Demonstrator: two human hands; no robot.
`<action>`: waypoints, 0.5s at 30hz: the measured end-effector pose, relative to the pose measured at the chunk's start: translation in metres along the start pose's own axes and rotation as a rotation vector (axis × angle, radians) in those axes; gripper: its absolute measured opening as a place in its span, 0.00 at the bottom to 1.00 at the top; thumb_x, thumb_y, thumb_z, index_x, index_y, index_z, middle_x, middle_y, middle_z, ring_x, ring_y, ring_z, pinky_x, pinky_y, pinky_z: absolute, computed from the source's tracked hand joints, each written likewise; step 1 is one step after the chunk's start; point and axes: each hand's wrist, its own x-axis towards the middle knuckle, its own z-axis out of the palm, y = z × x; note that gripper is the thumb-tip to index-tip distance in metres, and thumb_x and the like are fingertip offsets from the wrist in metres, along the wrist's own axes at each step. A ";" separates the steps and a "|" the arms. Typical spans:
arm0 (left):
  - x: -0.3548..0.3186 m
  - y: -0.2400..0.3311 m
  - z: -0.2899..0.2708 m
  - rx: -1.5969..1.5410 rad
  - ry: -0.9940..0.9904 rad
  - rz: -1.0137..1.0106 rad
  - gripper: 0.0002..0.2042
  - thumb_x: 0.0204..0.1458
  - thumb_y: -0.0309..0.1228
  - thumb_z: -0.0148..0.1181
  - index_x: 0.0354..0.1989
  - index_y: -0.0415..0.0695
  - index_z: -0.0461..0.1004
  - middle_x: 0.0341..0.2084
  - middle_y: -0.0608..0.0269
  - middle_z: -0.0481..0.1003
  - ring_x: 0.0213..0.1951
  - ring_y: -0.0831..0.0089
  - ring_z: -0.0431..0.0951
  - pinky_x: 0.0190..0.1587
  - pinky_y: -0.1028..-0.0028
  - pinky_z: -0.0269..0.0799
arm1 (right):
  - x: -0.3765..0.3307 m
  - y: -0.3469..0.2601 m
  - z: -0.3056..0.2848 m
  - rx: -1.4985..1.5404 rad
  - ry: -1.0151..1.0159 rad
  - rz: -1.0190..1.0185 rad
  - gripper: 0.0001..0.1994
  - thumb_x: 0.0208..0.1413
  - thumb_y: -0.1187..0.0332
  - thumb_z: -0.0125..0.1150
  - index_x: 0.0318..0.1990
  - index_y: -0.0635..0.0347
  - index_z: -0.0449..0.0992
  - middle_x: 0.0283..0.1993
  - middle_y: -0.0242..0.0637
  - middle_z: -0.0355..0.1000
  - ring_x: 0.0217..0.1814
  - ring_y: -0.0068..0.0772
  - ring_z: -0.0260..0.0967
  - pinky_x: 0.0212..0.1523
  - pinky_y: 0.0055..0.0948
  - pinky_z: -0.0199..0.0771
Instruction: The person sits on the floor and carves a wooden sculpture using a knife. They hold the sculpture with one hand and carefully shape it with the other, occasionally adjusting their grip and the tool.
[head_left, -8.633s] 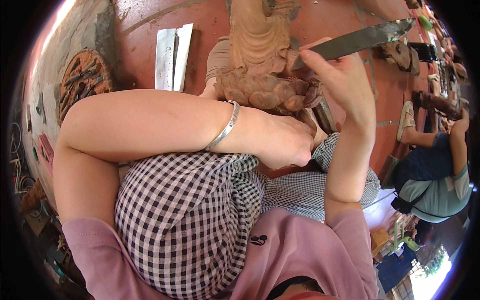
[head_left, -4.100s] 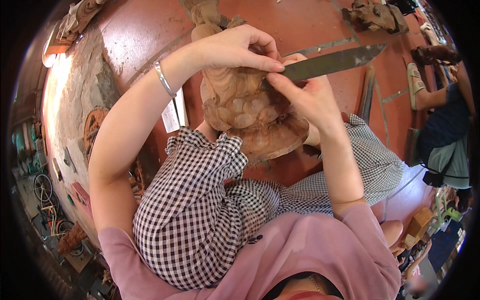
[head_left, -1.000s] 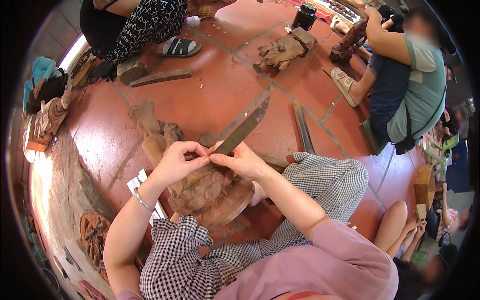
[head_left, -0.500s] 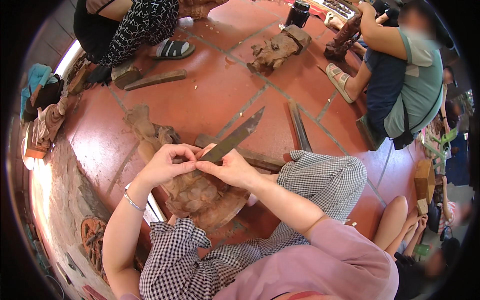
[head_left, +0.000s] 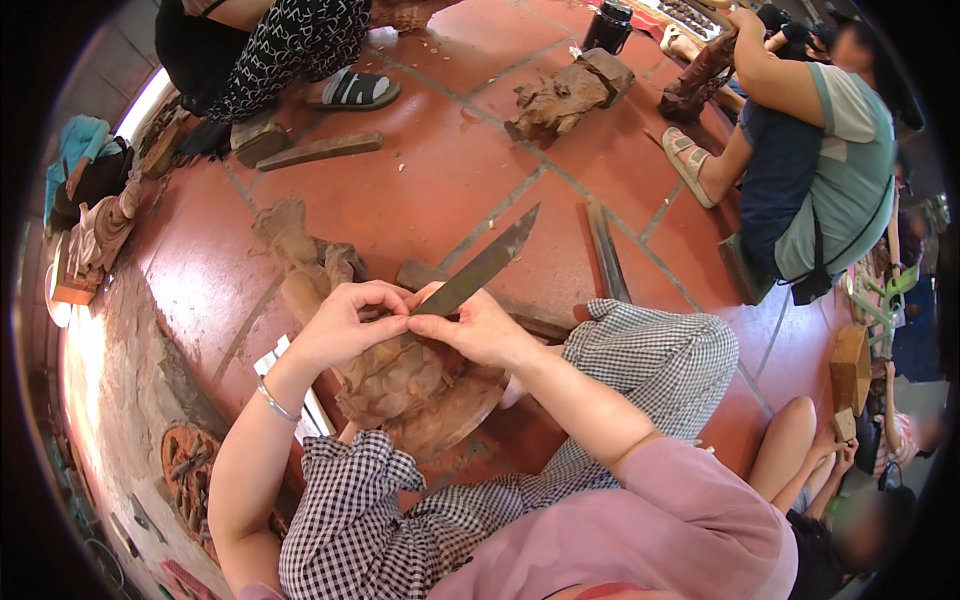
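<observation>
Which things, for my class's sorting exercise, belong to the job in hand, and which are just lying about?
Part of the job:
dark blade, held in the right hand
wooden carving, partly behind the left hand

Apparently lying about:
rough wood chunk
flat wooden bar
black flask

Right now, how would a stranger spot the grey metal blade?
Find the red tiled floor, then the carved brown wooden figure. Over it, the bare right hand grips the flat grey metal blade. Unlike the long dark bar farther right, it's hand-held, pointed.
</observation>
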 end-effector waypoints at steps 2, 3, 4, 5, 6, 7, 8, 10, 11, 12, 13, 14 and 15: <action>0.001 -0.001 0.003 0.034 0.009 0.000 0.04 0.55 0.24 0.64 0.33 0.37 0.76 0.49 0.59 0.75 0.45 0.77 0.75 0.48 0.76 0.71 | 0.001 0.002 -0.004 0.017 -0.017 0.021 0.11 0.58 0.65 0.65 0.40 0.64 0.76 0.35 0.31 0.72 0.40 0.24 0.69 0.42 0.28 0.71; 0.001 0.000 0.003 0.035 0.001 0.009 0.04 0.55 0.24 0.64 0.33 0.37 0.76 0.49 0.59 0.75 0.45 0.77 0.75 0.48 0.77 0.71 | 0.000 0.003 -0.003 0.004 -0.007 0.011 0.11 0.58 0.65 0.65 0.40 0.64 0.76 0.36 0.32 0.72 0.40 0.24 0.69 0.42 0.28 0.72; 0.002 0.001 0.003 0.035 -0.008 0.018 0.04 0.55 0.24 0.64 0.33 0.37 0.76 0.50 0.59 0.75 0.45 0.77 0.75 0.48 0.77 0.71 | -0.001 0.003 -0.003 -0.011 0.004 0.002 0.11 0.57 0.65 0.65 0.41 0.64 0.76 0.36 0.32 0.73 0.40 0.24 0.70 0.42 0.28 0.72; 0.001 0.003 0.000 -0.014 -0.032 0.014 0.04 0.55 0.24 0.64 0.33 0.37 0.76 0.49 0.59 0.75 0.45 0.77 0.74 0.48 0.77 0.71 | -0.002 0.003 0.000 -0.046 0.019 -0.029 0.11 0.58 0.65 0.65 0.41 0.64 0.76 0.36 0.32 0.73 0.40 0.24 0.70 0.42 0.28 0.72; -0.001 0.008 -0.005 -0.063 -0.056 0.009 0.04 0.55 0.25 0.63 0.33 0.37 0.76 0.49 0.59 0.75 0.45 0.78 0.74 0.49 0.77 0.71 | -0.003 0.001 0.005 -0.081 0.034 -0.060 0.11 0.58 0.65 0.65 0.41 0.64 0.76 0.37 0.32 0.73 0.41 0.23 0.70 0.42 0.28 0.72; -0.003 0.010 -0.008 -0.111 -0.078 0.002 0.05 0.55 0.25 0.63 0.33 0.36 0.76 0.48 0.59 0.76 0.45 0.78 0.74 0.49 0.77 0.71 | -0.003 0.000 0.009 -0.115 0.047 -0.090 0.11 0.58 0.65 0.65 0.42 0.64 0.76 0.37 0.32 0.74 0.41 0.23 0.70 0.43 0.28 0.72; -0.003 0.009 -0.007 -0.092 -0.068 0.010 0.05 0.55 0.25 0.63 0.33 0.36 0.76 0.48 0.59 0.76 0.46 0.78 0.74 0.49 0.77 0.71 | -0.004 -0.001 0.009 -0.096 0.051 -0.061 0.11 0.58 0.65 0.65 0.42 0.64 0.76 0.37 0.32 0.74 0.41 0.23 0.70 0.43 0.28 0.72; -0.004 0.005 -0.006 -0.051 -0.045 0.023 0.06 0.55 0.26 0.64 0.33 0.36 0.76 0.48 0.59 0.76 0.46 0.78 0.74 0.49 0.77 0.71 | -0.004 -0.002 0.010 -0.055 0.057 -0.005 0.12 0.58 0.64 0.65 0.42 0.63 0.77 0.37 0.32 0.74 0.41 0.23 0.70 0.43 0.28 0.72; -0.004 0.002 -0.005 -0.024 -0.026 0.006 0.06 0.55 0.26 0.64 0.33 0.36 0.76 0.49 0.58 0.75 0.46 0.77 0.74 0.49 0.76 0.71 | -0.003 -0.002 0.007 -0.022 0.030 0.011 0.12 0.58 0.64 0.65 0.42 0.63 0.77 0.37 0.31 0.74 0.41 0.23 0.70 0.44 0.28 0.72; -0.002 0.001 -0.002 0.003 -0.007 -0.011 0.06 0.55 0.27 0.64 0.33 0.36 0.76 0.49 0.58 0.75 0.46 0.77 0.74 0.49 0.76 0.71 | -0.002 -0.001 0.001 0.011 0.003 0.028 0.12 0.58 0.64 0.65 0.42 0.63 0.77 0.38 0.31 0.74 0.42 0.23 0.70 0.44 0.28 0.72; 0.001 0.000 0.001 0.027 0.007 -0.021 0.06 0.55 0.27 0.64 0.33 0.37 0.76 0.50 0.57 0.75 0.46 0.77 0.74 0.48 0.76 0.71 | 0.000 0.000 -0.003 0.036 -0.018 0.045 0.12 0.58 0.64 0.65 0.42 0.63 0.77 0.38 0.31 0.73 0.42 0.23 0.70 0.44 0.28 0.72; 0.002 0.000 0.003 0.041 0.003 0.003 0.06 0.55 0.27 0.64 0.33 0.37 0.76 0.50 0.57 0.75 0.46 0.77 0.74 0.48 0.76 0.71 | -0.001 0.003 -0.004 0.036 -0.009 0.031 0.12 0.58 0.64 0.65 0.43 0.63 0.77 0.39 0.31 0.74 0.42 0.23 0.70 0.45 0.28 0.72; 0.003 0.001 0.004 0.054 -0.001 0.027 0.06 0.55 0.27 0.64 0.33 0.37 0.76 0.50 0.57 0.75 0.46 0.77 0.74 0.48 0.76 0.71 | -0.002 0.005 -0.003 0.035 0.001 0.018 0.12 0.58 0.64 0.65 0.43 0.63 0.77 0.39 0.31 0.74 0.42 0.23 0.70 0.45 0.28 0.72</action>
